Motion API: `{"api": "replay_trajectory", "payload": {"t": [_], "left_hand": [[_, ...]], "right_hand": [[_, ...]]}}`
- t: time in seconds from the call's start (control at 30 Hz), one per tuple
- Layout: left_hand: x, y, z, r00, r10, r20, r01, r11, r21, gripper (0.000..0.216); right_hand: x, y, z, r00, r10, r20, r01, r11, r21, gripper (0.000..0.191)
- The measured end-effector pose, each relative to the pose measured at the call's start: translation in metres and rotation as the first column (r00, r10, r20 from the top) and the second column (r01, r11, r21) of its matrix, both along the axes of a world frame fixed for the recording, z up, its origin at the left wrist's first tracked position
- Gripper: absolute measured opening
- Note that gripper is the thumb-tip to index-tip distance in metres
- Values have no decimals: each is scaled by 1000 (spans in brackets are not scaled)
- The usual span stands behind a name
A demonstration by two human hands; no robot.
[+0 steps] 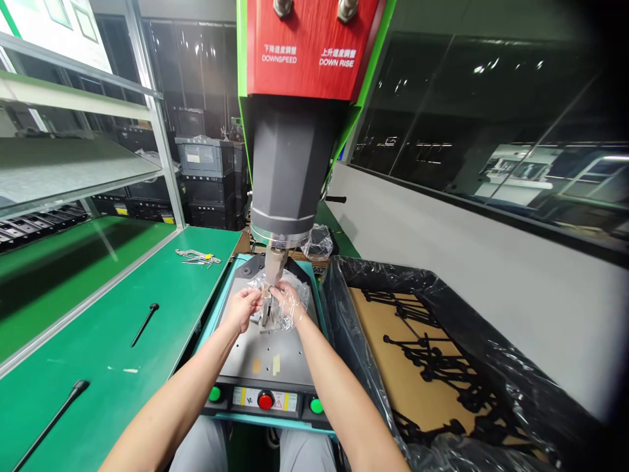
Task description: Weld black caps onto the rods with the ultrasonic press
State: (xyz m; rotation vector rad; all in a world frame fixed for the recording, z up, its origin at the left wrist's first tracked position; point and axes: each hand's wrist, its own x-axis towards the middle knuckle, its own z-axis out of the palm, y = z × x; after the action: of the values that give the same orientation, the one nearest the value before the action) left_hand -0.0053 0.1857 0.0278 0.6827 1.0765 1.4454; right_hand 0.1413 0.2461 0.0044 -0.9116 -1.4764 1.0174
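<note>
The small part [265, 313] between your fingertips is hard to make out. It is a pale upright piece, half covered by your fingers and by the crumpled clear film [299, 296] around it. The film blurs the outline of your right hand [288, 305], so you cannot tell whether it lies over the hand or only behind it. Above your hands, the top of the machine is cut off by the frame edge, and only the lower parts of its two knobs [282, 6] show. The strip beside the red button [265, 400], near your forearms, carries print too small to read.

Your left hand [244, 308] is curled, its fingertips pinched on the small part from the left. Your right hand meets it from the right with bent fingers, closed on the clear film at the same spot. The part stands on the grey plate [275, 357], directly under the tip of the horn [274, 263], which comes down just above your fingertips.

High above your hands, the red panel [309, 56] reads "DOWNSPEED" and "DOWN RISE", each under a line of Chinese characters.

To the left of your left forearm, a black rod [144, 325] lies on the green desk [98, 367]. To the right of your right arm stands a box [491, 373] lined with black plastic.
</note>
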Motion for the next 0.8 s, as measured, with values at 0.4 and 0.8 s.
{"api": "replay_trajectory", "payload": {"t": [0.4, 0.8], "left_hand": [[-2, -8, -17, 1000, 6, 21, -5, 998, -65, 21], [-24, -71, -52, 996, 1, -86, -16, 984, -178, 33]], "right_hand": [[29, -51, -54, 916, -155, -370, -21, 902, -430, 55], [72, -146, -94, 843, -360, -399, 52, 793, -607, 43]]}}
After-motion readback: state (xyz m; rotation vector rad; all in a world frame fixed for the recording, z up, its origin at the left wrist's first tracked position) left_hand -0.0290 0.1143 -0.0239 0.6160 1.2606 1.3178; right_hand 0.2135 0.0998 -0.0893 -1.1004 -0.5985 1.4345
